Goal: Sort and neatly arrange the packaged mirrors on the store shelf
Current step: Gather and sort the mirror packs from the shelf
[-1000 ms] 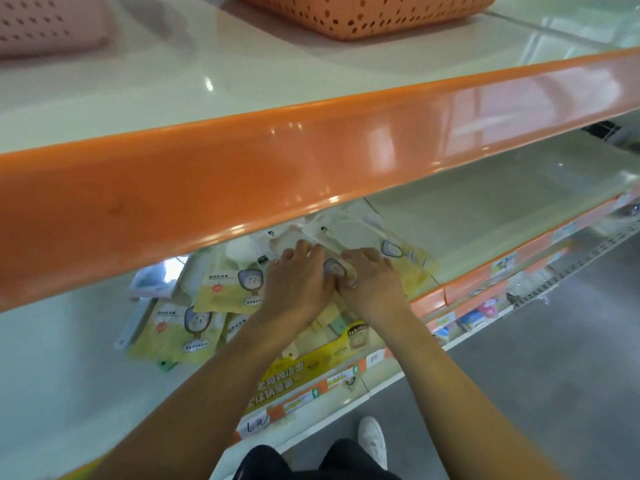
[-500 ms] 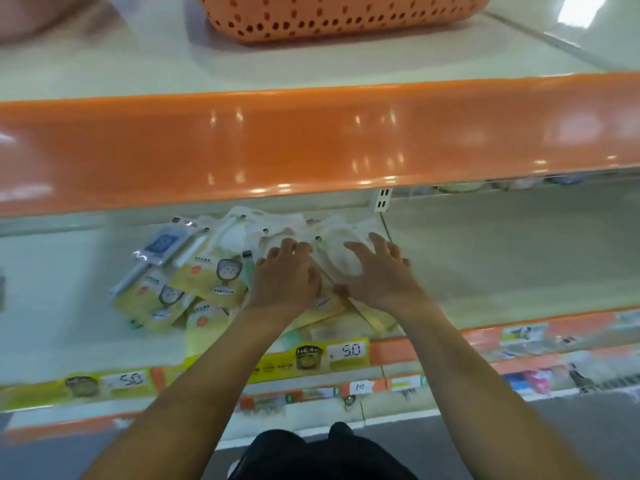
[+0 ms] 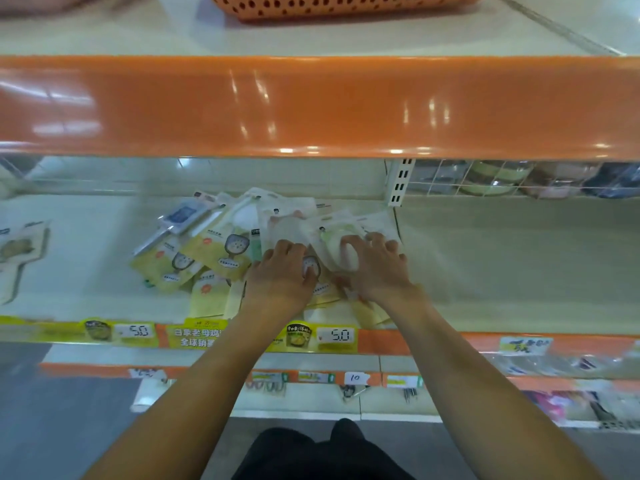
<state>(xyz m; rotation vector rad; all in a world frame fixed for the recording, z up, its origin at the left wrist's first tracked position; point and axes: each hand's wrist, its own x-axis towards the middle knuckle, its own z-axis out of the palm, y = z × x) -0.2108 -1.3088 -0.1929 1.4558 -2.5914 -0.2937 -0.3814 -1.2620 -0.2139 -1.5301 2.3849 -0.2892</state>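
Our right hand (image 3: 375, 268) lies flat, fingers spread, on the pale mirror pack (image 3: 337, 237); yellow packs (image 3: 214, 251) lie scattered leftward, nearer our left hand (image 3: 280, 275), which presses flat, holding nothing.

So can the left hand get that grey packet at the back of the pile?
Probably yes. The left hand rests on the packets just right of the grey packet, which lies on top of the pile with nothing covering it.

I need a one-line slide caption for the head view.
Both hands press on jumbled mirror packets on a store shelf.
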